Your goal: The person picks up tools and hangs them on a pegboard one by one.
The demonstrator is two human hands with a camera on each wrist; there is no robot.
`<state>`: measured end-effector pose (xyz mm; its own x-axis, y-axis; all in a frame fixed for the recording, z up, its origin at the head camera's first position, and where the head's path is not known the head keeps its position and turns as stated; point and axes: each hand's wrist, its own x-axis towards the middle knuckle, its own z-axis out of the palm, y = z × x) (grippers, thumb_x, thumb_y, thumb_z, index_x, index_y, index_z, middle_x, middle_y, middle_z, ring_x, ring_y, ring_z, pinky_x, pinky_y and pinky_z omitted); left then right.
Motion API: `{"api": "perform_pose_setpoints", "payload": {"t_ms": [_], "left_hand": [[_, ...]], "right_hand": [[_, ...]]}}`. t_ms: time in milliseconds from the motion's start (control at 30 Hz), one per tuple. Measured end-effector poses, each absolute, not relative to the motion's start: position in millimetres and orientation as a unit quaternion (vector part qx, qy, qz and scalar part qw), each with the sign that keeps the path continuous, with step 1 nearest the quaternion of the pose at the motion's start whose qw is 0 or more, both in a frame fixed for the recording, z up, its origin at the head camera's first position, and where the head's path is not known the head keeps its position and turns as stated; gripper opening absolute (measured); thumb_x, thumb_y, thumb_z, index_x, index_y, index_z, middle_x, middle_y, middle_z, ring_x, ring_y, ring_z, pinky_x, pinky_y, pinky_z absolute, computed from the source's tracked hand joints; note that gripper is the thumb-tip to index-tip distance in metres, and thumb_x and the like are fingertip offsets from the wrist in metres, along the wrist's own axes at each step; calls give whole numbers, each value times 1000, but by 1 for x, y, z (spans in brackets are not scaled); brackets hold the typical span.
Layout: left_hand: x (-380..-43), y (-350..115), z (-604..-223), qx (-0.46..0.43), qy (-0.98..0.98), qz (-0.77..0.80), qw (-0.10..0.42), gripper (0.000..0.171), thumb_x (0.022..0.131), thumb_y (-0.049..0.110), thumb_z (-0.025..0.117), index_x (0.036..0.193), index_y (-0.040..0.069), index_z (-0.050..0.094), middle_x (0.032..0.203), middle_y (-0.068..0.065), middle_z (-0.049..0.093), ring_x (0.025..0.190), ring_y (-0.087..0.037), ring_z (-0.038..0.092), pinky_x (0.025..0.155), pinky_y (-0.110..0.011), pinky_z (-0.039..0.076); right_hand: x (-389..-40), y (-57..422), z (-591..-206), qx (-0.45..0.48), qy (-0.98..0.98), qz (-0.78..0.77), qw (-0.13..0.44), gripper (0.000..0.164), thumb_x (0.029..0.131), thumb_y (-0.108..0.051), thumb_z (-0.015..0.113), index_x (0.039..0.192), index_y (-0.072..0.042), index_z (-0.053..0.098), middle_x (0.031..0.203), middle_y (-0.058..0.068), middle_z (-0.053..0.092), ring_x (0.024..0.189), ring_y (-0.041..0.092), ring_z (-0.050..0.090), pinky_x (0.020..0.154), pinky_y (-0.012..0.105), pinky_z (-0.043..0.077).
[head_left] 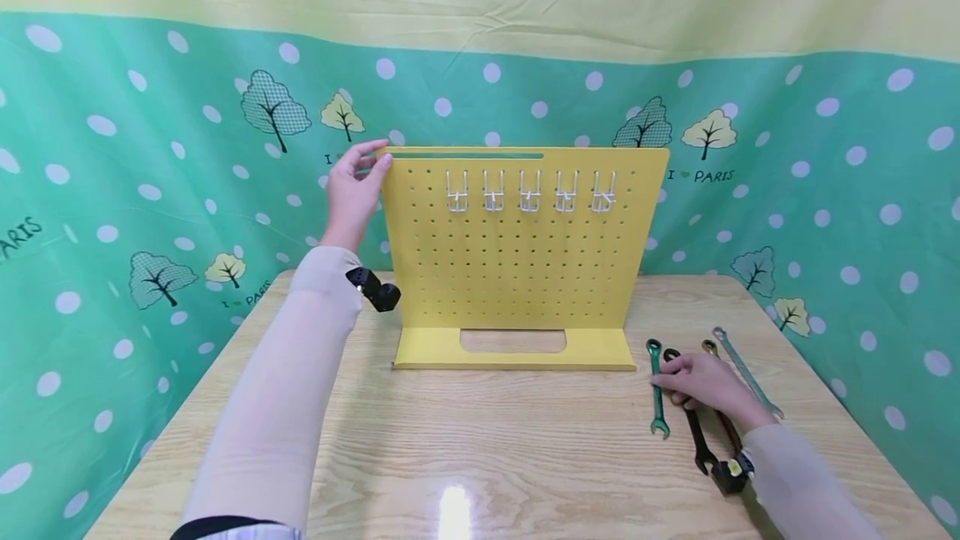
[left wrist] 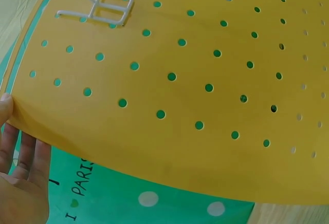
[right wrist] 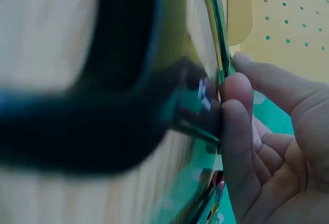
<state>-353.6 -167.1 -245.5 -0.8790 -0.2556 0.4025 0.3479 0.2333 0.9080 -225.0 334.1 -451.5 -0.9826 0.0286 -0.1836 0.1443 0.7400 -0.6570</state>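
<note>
My left hand (head_left: 354, 194) grips the top left corner of a yellow pegboard (head_left: 510, 273), thumb in front and fingers behind. In the left wrist view, that left hand (left wrist: 23, 167) holds the board's edge. My right hand (head_left: 708, 383) is low over the table at the right, with thumb and fingertips pinching the shaft of a green combination wrench (head_left: 657, 407). The right wrist view shows the green wrench (right wrist: 218, 23) at the fingertips. Beneath the right hand lies a black wrench (head_left: 697, 432), partly hidden. A reddish wrench (head_left: 727, 430) and a silver wrench (head_left: 746, 373) lie beside it.
White wire hooks (head_left: 529, 192) hang in a row across the upper pegboard. The board stands upright on its yellow base (head_left: 427, 348) at the back of the wooden table (head_left: 480, 432). A green and yellow patterned cloth (head_left: 187, 148) hangs behind and around the table.
</note>
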Motion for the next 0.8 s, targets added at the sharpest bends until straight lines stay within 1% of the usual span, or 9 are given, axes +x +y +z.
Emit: {"api": "perform_pose_setpoints", "payload": {"t_ms": [100,267,333,500,700,800], "left_hand": [[-354,-167,-246,-32,-746,-618,245,33,98,33,65,130,24,66,123,-4,59,110,-19,59,95,-33,52],[-355,-167,-246,-30,-748,-616,246,33,98,33,65,130,26,66,123,-3,58,108,-17,57,94,-32,52],[-355,-167,-246,-31,-749,-615,246,33,98,33,65,130,26,66,123,-3,58,108,-17,57,94,-32,52],[-355,-167,-246,-32,-749,-615,244,32,98,33,65,130,27,66,124,-4,58,109,-18,58,94,-33,52],[-355,-166,-247,-32,-752,-609,250,33,99,33,65,130,25,66,122,-3,58,107,-17,57,92,-32,51],[-353,-167,-247,-30,-751,-610,253,33,99,34,64,130,25,66,122,-3,58,106,-17,57,92,-31,51]], "right_hand": [[-227,333,-451,56,933,-345,79,47,89,-30,78,112,9,67,68,3,65,62,16,63,55,31,56],[-229,329,-447,66,938,-328,89,30,88,-31,78,91,-2,73,68,2,63,61,15,61,55,29,54],[-229,328,-446,71,937,-328,95,27,89,-32,77,86,-5,74,67,2,63,61,15,60,55,29,53],[-228,327,-446,81,934,-332,102,29,90,-32,75,76,-6,73,63,3,63,59,16,61,54,28,53],[-227,325,-448,82,936,-327,105,35,91,-32,73,65,-8,68,61,2,63,57,15,60,53,27,52],[-228,324,-445,79,936,-326,109,39,91,-31,73,62,-7,64,60,2,63,56,15,61,53,28,54]]}}
